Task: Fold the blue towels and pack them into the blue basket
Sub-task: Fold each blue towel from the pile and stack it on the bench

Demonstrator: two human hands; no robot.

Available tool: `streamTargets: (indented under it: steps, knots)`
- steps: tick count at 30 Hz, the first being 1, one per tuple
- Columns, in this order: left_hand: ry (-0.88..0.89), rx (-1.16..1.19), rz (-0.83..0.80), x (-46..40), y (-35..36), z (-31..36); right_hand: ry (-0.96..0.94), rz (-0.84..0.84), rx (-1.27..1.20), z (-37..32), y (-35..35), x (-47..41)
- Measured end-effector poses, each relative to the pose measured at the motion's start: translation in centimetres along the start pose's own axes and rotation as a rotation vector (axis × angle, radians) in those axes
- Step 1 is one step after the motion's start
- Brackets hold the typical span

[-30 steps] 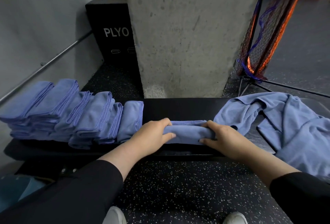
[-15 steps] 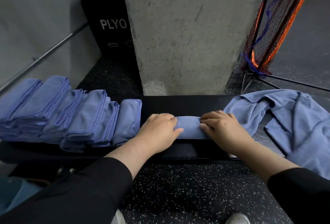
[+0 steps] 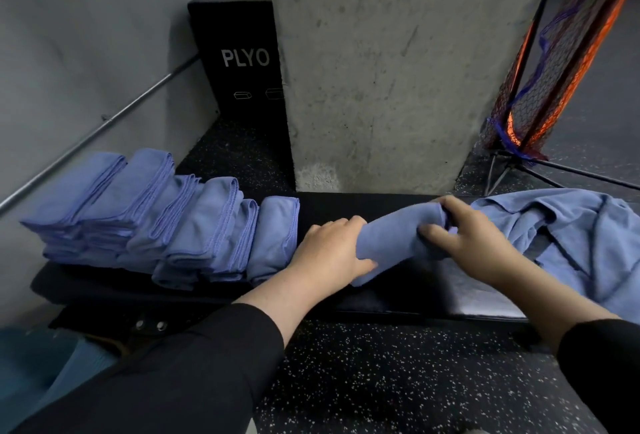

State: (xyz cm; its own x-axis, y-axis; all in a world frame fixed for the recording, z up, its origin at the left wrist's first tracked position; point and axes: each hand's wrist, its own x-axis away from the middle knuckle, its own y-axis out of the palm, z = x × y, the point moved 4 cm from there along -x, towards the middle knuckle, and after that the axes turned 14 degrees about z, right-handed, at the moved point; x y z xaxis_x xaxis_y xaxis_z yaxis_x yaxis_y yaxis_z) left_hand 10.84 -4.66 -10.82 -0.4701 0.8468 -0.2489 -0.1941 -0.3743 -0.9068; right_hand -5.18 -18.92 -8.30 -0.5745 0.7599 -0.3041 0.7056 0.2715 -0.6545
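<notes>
1. Two hands share one folded towel (image 3: 394,243) over the middle of the black bench (image 3: 398,298); I judge this the end of a fold, with the piece about to join the others.
2. Left hand (image 3: 329,253) curls its fingers over the towel's near-left end, thumb underneath, gripping it close beside the last towel of the folded row (image 3: 166,222).
3. Right hand (image 3: 474,243) pinches the towel's far-right end, fingers bent over the top and thumb below; that end sits raised off the bench, so the bundle tilts.
4. Folded row lies along the bench's left end, each towel leaning on its neighbour, none of them packed.
5. Unfolded towels (image 3: 568,236) lie in a heap at the bench's right end, just beside the right hand, so more folding remains.
6. Next move, in my judgement: carry the bundle left and set it against the row's right edge, keeping both grips closed so the layers do not slip apart.
7. Blue basket: a blue shape (image 3: 38,368) shows at the lower left below the bench, but I cannot tell whether it is the basket.
</notes>
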Motion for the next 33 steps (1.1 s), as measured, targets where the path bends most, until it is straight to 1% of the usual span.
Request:
streamTargets:
  steps: [3, 6, 9, 11, 12, 14, 15, 17, 20, 21, 23, 26, 28, 30, 31, 33]
  knots:
    - [-0.2, 0.313, -0.043, 0.7, -2.0, -0.4, 0.124, 0.061, -0.215, -2.2, -1.0, -0.8]
    - [-0.338, 0.641, -0.044, 2.1, -3.9, -0.9, 0.301, 0.085, -0.436, -3.8, -0.4, -1.1]
    - [-0.477, 0.829, -0.028, 3.6, -5.7, -1.7, 0.516, -0.039, -0.725, -5.3, 1.6, -0.9]
    - [-0.56, 0.937, -0.006, 4.7, -6.9, -2.4, 0.603, -0.159, -0.887, -6.8, 3.0, -0.6]
    - [-0.598, 0.972, -0.003, 5.2, -7.3, -2.8, 0.612, -0.217, -0.947, -7.4, 3.6, -0.5]
    - [-0.669, 1.003, 0.016, 6.2, -8.1, -3.9, 0.596, -0.293, -0.998, -8.9, 5.1, -0.2]
    - [-0.698, 1.022, 0.037, 6.7, -8.4, -4.6, 0.589, -0.29, -0.995, -9.6, 5.9, -0.2]
    - [-0.735, 1.065, 0.069, 7.4, -8.9, -5.8, 0.581, -0.248, -0.976, -10.9, 7.4, -0.3]
    - [-0.756, 1.105, 0.07, 8.5, -9.4, -7.0, 0.566, -0.162, -0.915, -12.4, 9.8, -1.0]
    - [-0.761, 1.089, 0.07, 8.7, -9.5, -7.4, 0.555, -0.128, -0.881, -12.7, 10.6, -1.5]
    - [-0.754, 0.974, 0.099, 9.2, -9.7, -8.6, 0.51, -0.084, -0.806, -13.2, 12.4, -2.3]
    - [-0.688, 0.661, 0.155, 9.7, -10.5, -10.5, 0.459, -0.073, -0.704, -13.6, 15.3, -3.4]
    - [-0.603, 0.35, 0.152, 9.9, -11.4, -11.4, 0.444, -0.078, -0.671, -13.8, 16.9, -4.1]
    - [-0.473, 0.062, 0.181, 10.0, -12.3, -11.6, 0.41, -0.092, -0.614, -13.9, 18.2, -4.7]
    - [-0.403, -0.002, 0.201, 10.0, -12.7, -11.5, 0.367, -0.097, -0.54, -13.9, 18.8, -5.0]
    - [-0.288, -0.045, 0.177, 9.9, -13.0, -11.2, 0.275, -0.096, -0.371, -13.9, 19.7, -5.3]
